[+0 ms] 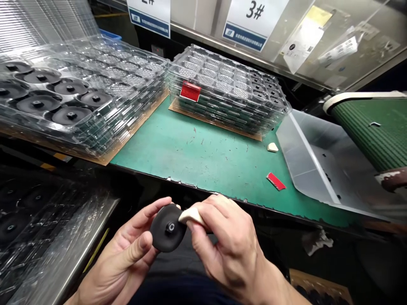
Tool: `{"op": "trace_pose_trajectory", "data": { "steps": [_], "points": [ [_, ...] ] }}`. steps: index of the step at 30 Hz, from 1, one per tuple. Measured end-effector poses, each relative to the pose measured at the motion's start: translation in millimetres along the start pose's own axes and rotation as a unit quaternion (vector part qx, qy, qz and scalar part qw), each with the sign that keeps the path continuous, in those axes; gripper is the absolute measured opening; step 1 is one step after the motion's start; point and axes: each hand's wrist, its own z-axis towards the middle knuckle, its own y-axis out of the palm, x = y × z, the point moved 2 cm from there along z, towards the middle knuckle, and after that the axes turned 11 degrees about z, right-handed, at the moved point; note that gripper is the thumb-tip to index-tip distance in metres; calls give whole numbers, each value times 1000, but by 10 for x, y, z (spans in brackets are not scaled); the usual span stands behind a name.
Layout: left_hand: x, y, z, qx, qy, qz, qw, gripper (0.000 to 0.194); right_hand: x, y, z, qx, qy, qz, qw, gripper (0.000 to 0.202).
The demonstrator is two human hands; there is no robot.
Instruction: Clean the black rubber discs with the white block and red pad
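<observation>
A round black disc (163, 237) with a small raised hub at its centre is held by its edge in my left hand (129, 250), thumb on the near face and fingers behind. Pinched between the thumb and fingers of my right hand (227, 241) is a cream-white wedge-shaped piece (191, 216), its tip against or very close to the disc's right rim. Both hands are in front of the table's near edge. The disc's back is hidden.
Stacked clear trays (136, 80) with black discs stand at left on the green table (190, 148); another stack (222, 84) bears a red tag. A white piece (272, 147), a red strip (276, 181) and a translucent bin (318, 165) lie right, beside a green conveyor (375, 123).
</observation>
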Motion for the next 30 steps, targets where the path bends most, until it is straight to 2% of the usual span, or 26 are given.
{"op": "trace_pose_trajectory", "data": {
  "steps": [4,7,9,12,14,16,18,21,24,26,30],
  "points": [
    [-26,-20,-45,-22,-37,18,999,57,-31,-11,37,-32,-40,-29,998,18],
    [-48,-48,-48,-26,-44,36,998,52,-51,8,25,-50,-66,-32,996,19],
    [-73,-44,-35,-37,-56,15,998,41,-55,28,20,-67,-91,-26,993,21],
    [-139,2,-11,-73,-112,-34,990,24,-66,62,47,-117,-127,-4,985,24],
    [-181,41,1,-94,-151,-64,982,26,-77,79,70,-137,-152,4,979,25],
    [-199,59,15,-91,-154,-95,979,29,-79,91,70,-120,-164,-6,979,23],
    [-186,47,34,-55,-110,-103,987,36,-54,111,33,-68,-118,-32,990,19],
    [-136,21,51,-4,-11,-52,999,48,5,171,-85,18,25,-12,999,24],
    [-84,33,52,26,62,2,998,48,14,240,-166,48,115,62,990,27],
    [-58,57,55,46,93,17,994,47,-17,240,-151,67,122,75,987,24],
    [-51,113,75,61,132,48,988,45,-127,169,-54,103,73,74,989,19]
  ]
}}
